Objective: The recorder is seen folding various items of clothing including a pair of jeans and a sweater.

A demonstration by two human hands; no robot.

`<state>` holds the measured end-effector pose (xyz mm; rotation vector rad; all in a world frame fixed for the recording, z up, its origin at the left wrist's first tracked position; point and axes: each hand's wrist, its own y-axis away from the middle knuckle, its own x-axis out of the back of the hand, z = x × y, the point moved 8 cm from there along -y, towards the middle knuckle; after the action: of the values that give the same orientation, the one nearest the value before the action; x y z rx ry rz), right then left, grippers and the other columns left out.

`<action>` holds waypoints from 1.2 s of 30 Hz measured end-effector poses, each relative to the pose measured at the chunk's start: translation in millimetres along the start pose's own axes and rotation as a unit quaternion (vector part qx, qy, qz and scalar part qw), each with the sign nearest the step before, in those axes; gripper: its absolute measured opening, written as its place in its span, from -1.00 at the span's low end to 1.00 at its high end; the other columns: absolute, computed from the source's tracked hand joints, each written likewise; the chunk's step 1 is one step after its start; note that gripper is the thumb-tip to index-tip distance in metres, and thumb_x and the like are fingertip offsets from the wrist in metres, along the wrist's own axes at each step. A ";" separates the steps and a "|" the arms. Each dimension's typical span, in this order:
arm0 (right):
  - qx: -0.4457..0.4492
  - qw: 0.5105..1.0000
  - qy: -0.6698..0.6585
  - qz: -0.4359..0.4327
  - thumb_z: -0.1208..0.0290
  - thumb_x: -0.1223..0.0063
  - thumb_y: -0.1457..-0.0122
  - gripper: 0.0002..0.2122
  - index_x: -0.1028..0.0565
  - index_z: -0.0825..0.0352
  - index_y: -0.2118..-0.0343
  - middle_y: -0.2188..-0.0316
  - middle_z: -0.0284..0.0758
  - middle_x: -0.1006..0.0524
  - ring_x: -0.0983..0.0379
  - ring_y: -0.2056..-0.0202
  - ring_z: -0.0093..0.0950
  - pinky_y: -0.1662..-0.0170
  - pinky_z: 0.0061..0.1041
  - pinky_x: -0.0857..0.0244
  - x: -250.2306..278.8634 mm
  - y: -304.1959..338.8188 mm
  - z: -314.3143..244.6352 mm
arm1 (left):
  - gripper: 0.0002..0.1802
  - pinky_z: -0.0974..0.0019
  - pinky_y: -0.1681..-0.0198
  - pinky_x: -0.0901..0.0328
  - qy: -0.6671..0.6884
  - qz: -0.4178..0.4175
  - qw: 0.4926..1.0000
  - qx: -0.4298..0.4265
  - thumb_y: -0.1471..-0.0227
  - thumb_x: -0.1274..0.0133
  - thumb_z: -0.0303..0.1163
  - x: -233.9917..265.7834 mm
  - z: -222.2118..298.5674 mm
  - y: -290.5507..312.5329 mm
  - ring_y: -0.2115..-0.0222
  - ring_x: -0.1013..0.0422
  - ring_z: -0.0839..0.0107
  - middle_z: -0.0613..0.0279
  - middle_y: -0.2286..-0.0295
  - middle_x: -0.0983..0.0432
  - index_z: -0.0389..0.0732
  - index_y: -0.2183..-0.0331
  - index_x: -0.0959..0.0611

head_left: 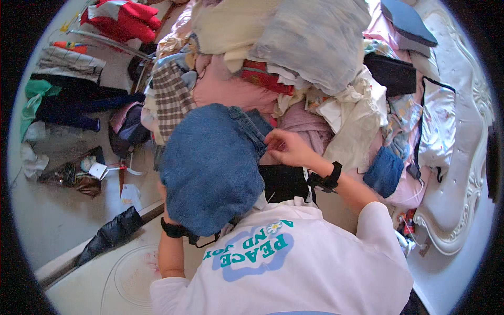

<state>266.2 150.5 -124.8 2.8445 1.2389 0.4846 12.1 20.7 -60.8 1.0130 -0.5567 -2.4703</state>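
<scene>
A bulky blue denim garment (210, 168) with a stitched waistband is held up in front of my chest, over the near edge of the clothes pile. My left hand (163, 195) grips its left side; most of the fingers are hidden behind the cloth. At the waistband's right end, my right hand (289, 149) is curled, thumb and fingertips pinched at the denim's edge. Just below that hand lies a black cloth (286, 182). A brown-and-white checked cloth (171, 97) and a pink cloth (226, 84) lie beyond the denim.
A folded grey-blue cloth (315, 42) tops the heap. To the right, a small denim piece (385, 170) lies beside a white carved headboard (457, 210). On the left are dark clothes (79, 107), a red garment (123, 20) and a black pouch-like item (110, 236).
</scene>
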 end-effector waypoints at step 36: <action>0.568 0.777 0.096 -0.253 0.76 0.06 0.01 -0.75 -0.29 0.26 0.69 0.18 -0.29 -0.39 -0.24 -0.07 -0.22 -0.06 -0.39 -0.26 135.6 -109.0 -449.0 | 0.10 0.28 -0.05 -0.13 -0.668 -0.018 0.592 -0.449 0.27 -0.27 0.01 -213.2 242.5 62.8 -0.01 -0.21 0.16 -0.17 -0.03 -0.16 -0.37 -0.11 -0.04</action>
<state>149.5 268.4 327.3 2.8999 3.0641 -0.0846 -11.5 126.6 249.8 -1.3495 0.4310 -2.4953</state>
